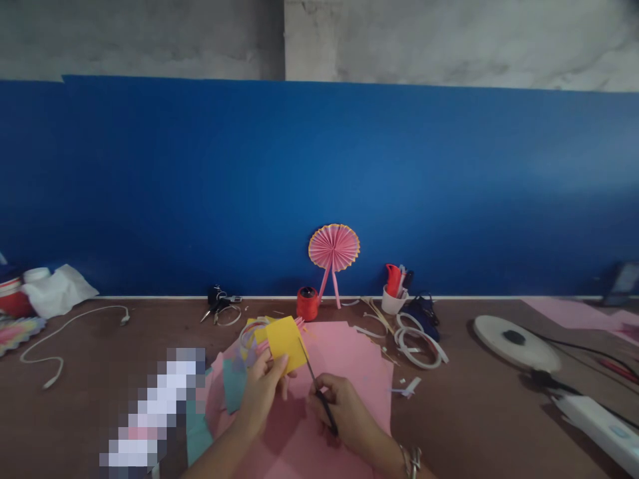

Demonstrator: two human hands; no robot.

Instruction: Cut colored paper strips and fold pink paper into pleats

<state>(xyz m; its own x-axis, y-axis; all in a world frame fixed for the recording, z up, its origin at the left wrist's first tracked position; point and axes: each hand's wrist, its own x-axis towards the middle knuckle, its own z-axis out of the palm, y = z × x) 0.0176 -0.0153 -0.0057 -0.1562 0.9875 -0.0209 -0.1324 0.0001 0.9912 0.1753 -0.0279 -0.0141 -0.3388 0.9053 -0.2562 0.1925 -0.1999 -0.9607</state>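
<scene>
My left hand (264, 386) pinches a square of yellow paper (286, 340) between thumb and fingers, holding it above the pink sheets. In my right hand (339, 406) is a pair of scissors (324, 407) with black handles, the fingers closed around them. Their blades point up and left and meet the right edge of the yellow paper; whether the blades are apart is too small to tell. Beneath both hands lie large pink paper sheets (349, 352), with teal paper (233, 384) showing at the left. Behind the yellow square are pale strips, partly hidden by it.
A pleated pink paper fan (334, 248) leans against the blue wall (224, 186), beside a red spool (307, 305). To the right stand a white cup (394, 303) of pens, coiled white strips (419, 346), a round white plate (514, 342) and a power strip (599, 426). A white cable (74, 318) lies left.
</scene>
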